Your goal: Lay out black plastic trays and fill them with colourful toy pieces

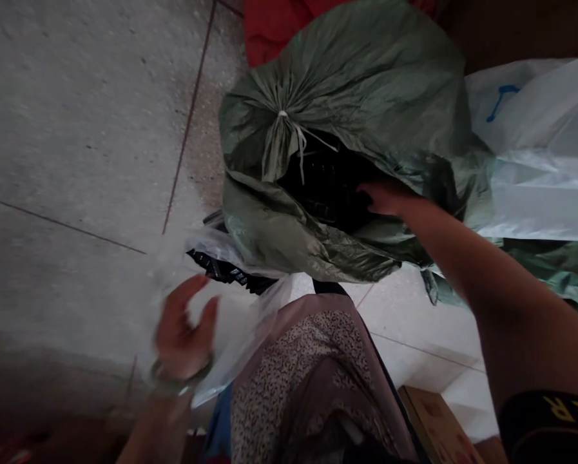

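Note:
A big green sack, tied at its neck with a white string, has a wide hole in its side. Dark inside, black plastic pieces show through the hole. My right hand reaches in there, fingers curled against the black contents; what they grip is lost in shadow. My left hand, blurred by motion, has thumb and fingers apart with nothing between them. It is beside a clear plastic bag, from which black slotted plastic pieces stick out.
Speckled floor tiles spread out on the left. Red fabric lies behind the sack. A white translucent sack and more green sacking are on the right. A cardboard box stands at lower right, near my patterned apron.

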### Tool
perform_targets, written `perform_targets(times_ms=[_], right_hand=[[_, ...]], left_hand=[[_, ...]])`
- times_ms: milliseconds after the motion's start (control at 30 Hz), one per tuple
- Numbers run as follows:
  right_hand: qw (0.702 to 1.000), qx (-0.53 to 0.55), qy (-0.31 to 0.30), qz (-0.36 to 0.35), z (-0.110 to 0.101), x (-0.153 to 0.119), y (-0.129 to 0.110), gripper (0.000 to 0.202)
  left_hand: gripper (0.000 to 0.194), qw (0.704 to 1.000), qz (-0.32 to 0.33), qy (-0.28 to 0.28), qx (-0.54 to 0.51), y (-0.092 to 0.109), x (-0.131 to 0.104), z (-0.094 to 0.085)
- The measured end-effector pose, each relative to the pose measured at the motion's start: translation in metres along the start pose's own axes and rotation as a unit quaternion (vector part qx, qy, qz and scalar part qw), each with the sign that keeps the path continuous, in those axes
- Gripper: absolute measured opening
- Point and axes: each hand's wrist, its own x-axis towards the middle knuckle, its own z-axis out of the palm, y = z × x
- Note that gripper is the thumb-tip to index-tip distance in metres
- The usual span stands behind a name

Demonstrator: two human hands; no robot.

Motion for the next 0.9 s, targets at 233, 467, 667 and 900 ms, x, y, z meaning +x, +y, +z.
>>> perform_targets(times_ms=[233,467,667,900], right_hand=[[0.995,-0.055,0.005,0.089,0.035,0.033,-0.017,0.086],[0.998,0.003,0.02,0.067,0.046,0.024,-0.005,0.065],[0.987,0.059,0.108,0.106,0.033,0.006,0.022,0.053],[1.0,0.002,0.018,-0.004,0.017,0.008,-0.032,0.049]], left_hand=[[0.009,0.931,0.13,-0.328,0.091,0.104,0.154,0.25],[0.049,0.886,0.146,-0.36,0.252,0.025,0.167,0.26],[0.045,0.861,0.166,-0.417,0.241,0.016,0.146,0.21],[0.07,0.967,0.185,-0.105,0.143,0.033,0.183,0.188]])
